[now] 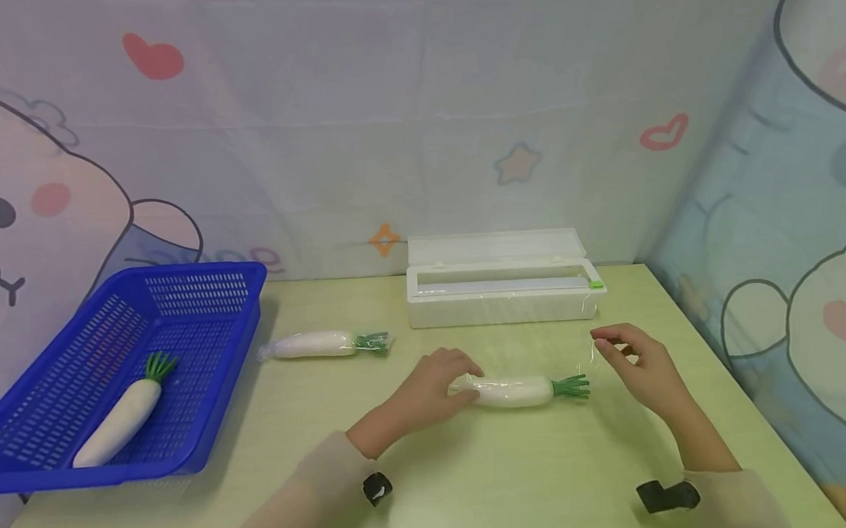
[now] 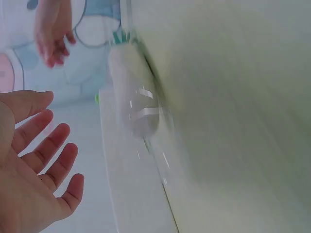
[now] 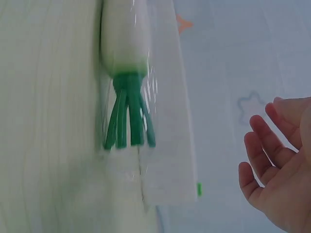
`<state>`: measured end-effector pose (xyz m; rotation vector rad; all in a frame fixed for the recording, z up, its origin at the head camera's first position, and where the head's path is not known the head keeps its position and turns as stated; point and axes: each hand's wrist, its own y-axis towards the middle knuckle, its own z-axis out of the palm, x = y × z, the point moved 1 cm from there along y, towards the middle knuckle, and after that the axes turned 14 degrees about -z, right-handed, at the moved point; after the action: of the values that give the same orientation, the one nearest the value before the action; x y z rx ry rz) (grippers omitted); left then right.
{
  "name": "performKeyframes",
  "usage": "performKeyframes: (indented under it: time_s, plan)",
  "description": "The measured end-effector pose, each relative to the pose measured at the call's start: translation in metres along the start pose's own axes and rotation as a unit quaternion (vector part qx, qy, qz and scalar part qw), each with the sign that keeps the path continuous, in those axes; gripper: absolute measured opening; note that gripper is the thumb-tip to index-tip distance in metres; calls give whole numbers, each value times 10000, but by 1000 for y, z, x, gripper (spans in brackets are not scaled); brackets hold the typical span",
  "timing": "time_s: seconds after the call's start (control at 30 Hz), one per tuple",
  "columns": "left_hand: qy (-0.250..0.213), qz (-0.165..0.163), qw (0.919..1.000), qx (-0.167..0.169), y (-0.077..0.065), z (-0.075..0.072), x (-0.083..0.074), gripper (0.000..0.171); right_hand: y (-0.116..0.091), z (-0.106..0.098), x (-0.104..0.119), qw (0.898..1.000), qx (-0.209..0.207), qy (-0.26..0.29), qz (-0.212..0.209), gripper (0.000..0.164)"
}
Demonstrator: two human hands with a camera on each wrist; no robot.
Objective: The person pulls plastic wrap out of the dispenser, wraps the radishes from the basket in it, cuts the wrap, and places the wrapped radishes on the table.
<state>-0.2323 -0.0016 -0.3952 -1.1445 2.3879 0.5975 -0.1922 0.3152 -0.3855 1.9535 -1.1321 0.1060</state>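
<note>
A white radish (image 1: 512, 391) with green stalks lies on the table under glossy clear cling film (image 3: 154, 82). Beside its left end is my left hand (image 1: 436, 385), and the left wrist view shows those fingers (image 2: 46, 155) spread and loosely bent, with nothing gripped. Up and right of the stalks (image 3: 127, 111) hovers my right hand (image 1: 639, 369), thumb and forefinger close together. A thin glint of film shows just below its fingertips. In the right wrist view its other fingers (image 3: 262, 145) are relaxed. Behind the radish stands a white cling film dispenser (image 1: 506, 302), lid raised.
Another film-wrapped radish (image 1: 318, 343) lies left of my left hand. At the far left stands a blue perforated basket (image 1: 234, 366) holding an unwrapped radish (image 1: 124, 420). A printed cloth backdrop (image 1: 331, 98) rises behind the table (image 1: 513, 485) and on the right.
</note>
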Motion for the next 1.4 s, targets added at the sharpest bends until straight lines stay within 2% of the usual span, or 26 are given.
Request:
performKeyframes:
  time_s: [0.13, 0.33, 0.5, 0.63, 1.1, 1.4]
  plan:
    - [651, 236, 9976, 80, 1, 16, -15, 23, 6, 14, 19, 9985, 147, 31, -521, 16]
    - [1565, 27, 9877, -50, -1, 36, -21, 25, 0, 41, 30, 9875, 729, -279, -1368, 16]
    - [1902, -261, 9813, -162, -4, 44, -20, 30, -9, 57, 31, 9782, 1149, -611, -1619, 14]
    - [1966, -377, 9796, -189, -4, 46, -17, 36, -12, 63, 28, 9719, 1247, -863, -1802, 13]
    - [2260, -684, 9717, 52, 15, 45, -12, 41, -2, 72, 13, 9623, 1276, -1352, -1983, 15]
    - [2239, -949, 9697, 216, 28, 42, -10, 43, 5, 72, 11, 9673, 1560, -1202, -1598, 25]
